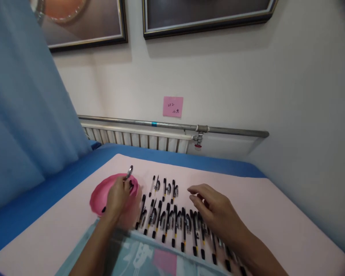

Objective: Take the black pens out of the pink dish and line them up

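Observation:
My left hand [117, 197] is closed over the pink bowl [97, 193]. A capped pen [129, 172] sticks up past its fingers, with the black and clear cap showing. A small dark piece shows beside these fingertips; whether it is held I cannot tell. My right hand [214, 203] hovers over the right part of the pen rows, fingers bent and thumb apart, with nothing visible between them. Below and left of it lie several black-ended pens [175, 226] in a slanting row, loose caps [179, 220] beside them. A shorter row of pens [164, 189] lies behind.
A pale pink sheet [276, 214] covers the blue surface [218, 162]. At the near edge lies a light blue printed item [132, 253]. A blue curtain [25, 99] hangs at left. Behind are a radiator [138, 138], a pipe [232, 131] and a pink note [173, 106].

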Tool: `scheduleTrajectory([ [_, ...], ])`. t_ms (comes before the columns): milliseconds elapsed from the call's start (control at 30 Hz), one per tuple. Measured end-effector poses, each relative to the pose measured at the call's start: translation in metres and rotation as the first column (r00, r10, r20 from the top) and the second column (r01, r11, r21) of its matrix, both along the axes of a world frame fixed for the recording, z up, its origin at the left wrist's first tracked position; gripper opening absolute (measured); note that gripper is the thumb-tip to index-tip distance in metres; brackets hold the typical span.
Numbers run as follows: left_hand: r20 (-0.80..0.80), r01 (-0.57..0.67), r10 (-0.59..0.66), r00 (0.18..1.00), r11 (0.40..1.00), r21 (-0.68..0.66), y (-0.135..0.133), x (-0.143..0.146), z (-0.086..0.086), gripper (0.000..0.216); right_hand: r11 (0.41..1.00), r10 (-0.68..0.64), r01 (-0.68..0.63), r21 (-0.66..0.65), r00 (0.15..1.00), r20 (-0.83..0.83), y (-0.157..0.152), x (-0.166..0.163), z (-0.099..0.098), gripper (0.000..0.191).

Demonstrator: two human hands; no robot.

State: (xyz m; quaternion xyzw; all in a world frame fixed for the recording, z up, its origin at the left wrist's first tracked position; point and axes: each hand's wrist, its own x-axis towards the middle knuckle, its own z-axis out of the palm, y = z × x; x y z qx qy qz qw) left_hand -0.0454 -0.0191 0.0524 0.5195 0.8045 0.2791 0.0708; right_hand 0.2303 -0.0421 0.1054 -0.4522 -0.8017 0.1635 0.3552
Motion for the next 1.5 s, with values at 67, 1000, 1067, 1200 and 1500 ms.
scheduleTrajectory([
  [67, 0.070, 0.141, -0.144, 0.987, 0.989, 0.034, -0.004, 0.044, 0.008, 0.026, 0.992, -0.095, 0.088, -0.088, 0.992, -0.084, -0.001, 0.014, -0.010, 0.016],
  [1000, 0.376, 0.667, -0.655, 0.656, 0.736, 0.116, 0.003, 0.218, -0.043, 0.014, 0.834, -0.478, 0.214, -0.508, 0.741, -0.472, 0.031, 0.052, -0.090, 0.028],
  [1067, 0.394, 0.672, -0.651, 0.649, 0.733, 0.104, 0.002, 0.219, -0.041, 0.015, 0.829, -0.490, 0.218, -0.515, 0.727, -0.481, 0.029, 0.052, -0.089, 0.027],
  [1200, 0.401, 0.665, -0.634, 0.661, 0.743, 0.078, -0.002, 0.222, -0.034, 0.017, 0.822, -0.512, 0.209, -0.530, 0.678, -0.527, 0.022, 0.048, -0.087, 0.027],
  [1500, 0.627, 0.699, -0.579, 0.522, 0.711, 0.074, -0.033, 0.240, -0.041, 0.029, 0.714, -0.700, 0.174, -0.678, 0.183, -0.690, 0.046, 0.081, -0.085, 0.021],
])
